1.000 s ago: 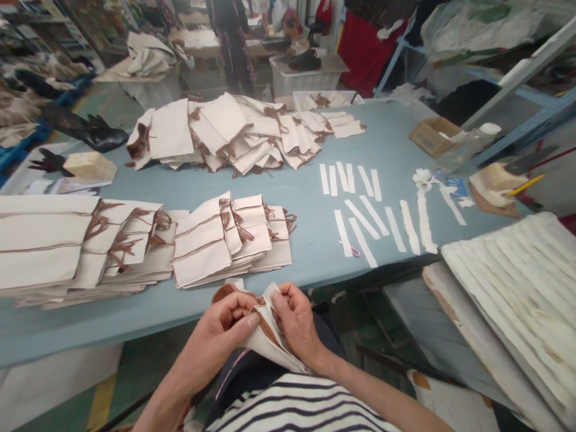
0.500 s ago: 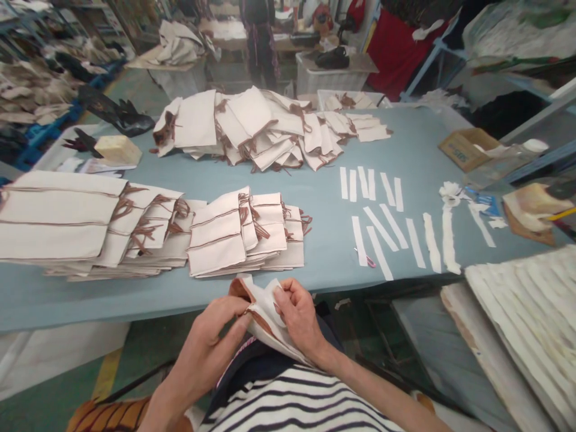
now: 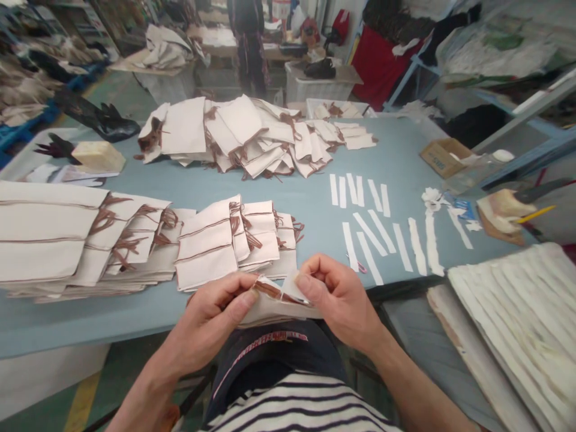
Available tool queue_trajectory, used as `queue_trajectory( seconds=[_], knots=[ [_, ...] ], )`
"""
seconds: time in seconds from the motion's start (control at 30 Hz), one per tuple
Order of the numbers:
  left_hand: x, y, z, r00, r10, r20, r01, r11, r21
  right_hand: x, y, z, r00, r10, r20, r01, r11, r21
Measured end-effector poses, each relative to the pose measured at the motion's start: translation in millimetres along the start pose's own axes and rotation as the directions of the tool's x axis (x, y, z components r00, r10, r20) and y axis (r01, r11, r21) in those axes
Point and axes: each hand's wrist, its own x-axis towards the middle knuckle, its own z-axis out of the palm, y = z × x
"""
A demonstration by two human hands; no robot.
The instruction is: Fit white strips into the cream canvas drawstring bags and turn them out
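The right hand [image 3: 339,300] has moved away from the left hand [image 3: 216,312], seemingly drawing the cream cloth piece [image 3: 276,312] between them straighter; fingers of both pinch it. Beyond it, stacked panels [image 3: 209,255] lie at ten o'clock, white strips [image 3: 369,258] at two.

The head camera looks forward and down, left hand [image 3: 215,309] and right hand [image 3: 338,295] near.

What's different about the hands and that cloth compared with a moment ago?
The right hand has moved rightward, away from the left hand, and the cloth piece now stretches crosswise between them. Neither hand has let go. The cloth stacks and white strips stayed put.
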Motion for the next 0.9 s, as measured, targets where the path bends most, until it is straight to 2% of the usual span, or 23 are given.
queue_trajectory(
  seconds=[0.1,0.2,0.3,0.47,0.7,0.9],
  knots=[
    [11,5,-0.7,0.999,0.043,-0.004,-0.043,0.999,-0.02,-3,-23,3,0.998,-0.056,-0.001,0.056,0.997,-0.045],
    [19,6,2.2,0.997,0.075,-0.033,-0.077,0.995,-0.061,0,-32,12,0.992,-0.11,-0.069,0.1,0.986,-0.13],
    [22,6,4.8,0.994,0.087,-0.059,-0.093,0.99,-0.107,9,-26,21,0.974,-0.169,-0.148,0.126,0.956,-0.263],
    [23,-2,7.0,0.997,0.046,-0.069,-0.059,0.977,-0.206,20,-11,30,0.953,-0.242,-0.181,0.156,0.908,-0.39],
    [14,-22,4.8,0.991,-0.114,-0.068,0.083,0.933,-0.35,26,-5,40,0.965,-0.24,-0.106,0.19,0.918,-0.348],
    [11,-31,4.7,0.985,-0.144,-0.092,0.098,0.918,-0.385,30,2,47,0.951,-0.275,-0.14,0.206,0.904,-0.375]
  ],
)
